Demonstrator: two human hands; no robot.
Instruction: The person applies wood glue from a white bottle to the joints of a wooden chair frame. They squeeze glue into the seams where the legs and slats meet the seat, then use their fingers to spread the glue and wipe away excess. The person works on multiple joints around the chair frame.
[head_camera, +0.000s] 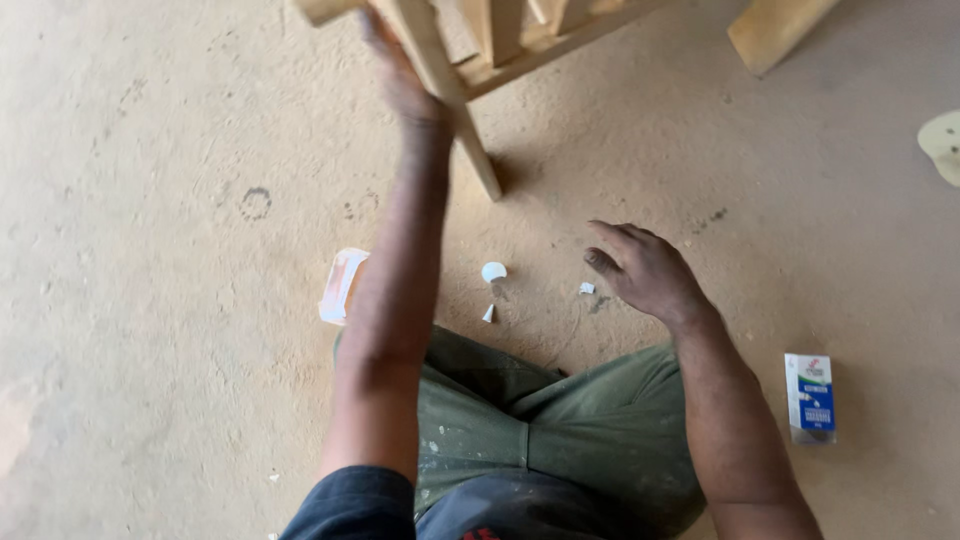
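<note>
While the left hand (405, 80) grips a leg of the wooden frame (470, 60) up top (motion-blurred, fingers wrapped on it), the right hand (645, 268) hovers open, fingers spread, just above the floor (150, 300) near a small white scrap (587, 288). White cap (494, 271) and a white nozzle tip (488, 314) lie between the hands; a flat white pack (343, 285) sits under the left forearm. Risk: the frame's free leg could swing down onto the cap, or small parts pick up grit. Dusty bare concrete, blue-and-white box (810, 397) on the right.
</note>
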